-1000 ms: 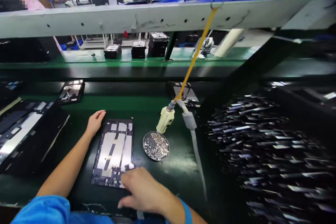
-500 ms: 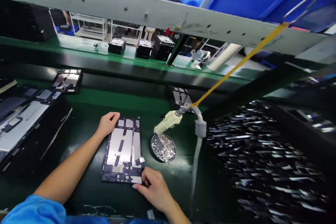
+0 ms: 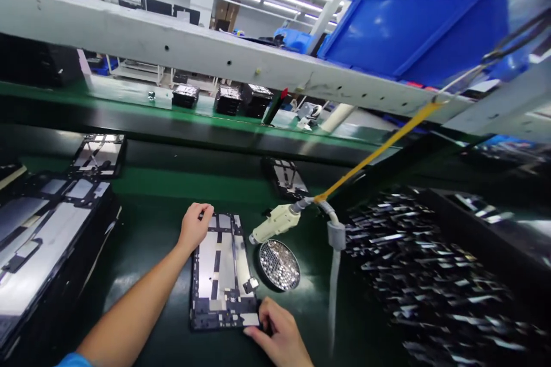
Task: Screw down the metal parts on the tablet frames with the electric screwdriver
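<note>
Your left arm is reaching forward, the left hand (image 3: pixel 194 227) lying loosely curled on the far left corner of the frame (image 3: pixel 224 271). The frame is lying flat on the green surface (image 3: pixel 142 223). Your right hand (image 3: pixel 279 335) is pinching its near right corner, fingers narrow, beside the screw dish (image 3: pixel 279 264).

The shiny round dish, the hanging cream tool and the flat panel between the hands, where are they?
Round dish (image 3: pixel 279 265): head view, middle of its screw-filled inside.
Cream tool (image 3: pixel 278 222): head view, middle of its body.
Flat panel (image 3: pixel 221 266): head view, silver centre plate.
</note>
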Demonstrator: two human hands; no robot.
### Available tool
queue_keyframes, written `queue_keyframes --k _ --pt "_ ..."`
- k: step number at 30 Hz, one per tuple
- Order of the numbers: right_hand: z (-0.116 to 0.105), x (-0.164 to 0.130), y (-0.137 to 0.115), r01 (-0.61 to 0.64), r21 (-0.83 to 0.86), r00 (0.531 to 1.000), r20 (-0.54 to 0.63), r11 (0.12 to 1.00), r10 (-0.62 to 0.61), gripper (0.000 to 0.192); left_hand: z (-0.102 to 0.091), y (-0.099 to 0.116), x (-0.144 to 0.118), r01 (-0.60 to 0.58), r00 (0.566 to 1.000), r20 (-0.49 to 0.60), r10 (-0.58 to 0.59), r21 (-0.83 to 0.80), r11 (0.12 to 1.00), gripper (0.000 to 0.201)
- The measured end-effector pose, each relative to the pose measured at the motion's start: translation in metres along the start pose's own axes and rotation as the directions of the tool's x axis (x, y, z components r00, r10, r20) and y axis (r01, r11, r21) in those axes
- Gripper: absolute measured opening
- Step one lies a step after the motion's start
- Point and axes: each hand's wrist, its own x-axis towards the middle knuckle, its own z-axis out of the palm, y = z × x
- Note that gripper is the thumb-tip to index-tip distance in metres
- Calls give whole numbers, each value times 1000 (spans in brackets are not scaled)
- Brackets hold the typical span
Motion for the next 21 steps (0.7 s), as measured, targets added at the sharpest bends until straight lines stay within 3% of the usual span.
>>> queue_keyframes --k 9,14,21 --pt "9 11 0 -103 36 993 56 994 101 32 -16 -9 4 -57 995 -88 46 -121 991 42" --pt "12 6 -1 -110 33 993 34 993 109 30 -17 -14 -1 -66 996 -68 54 -179 982 45" --pt "33 5 37 -65 130 997 58 989 58 46 -8 -15 0 -83 996 -3 84 -126 989 43"
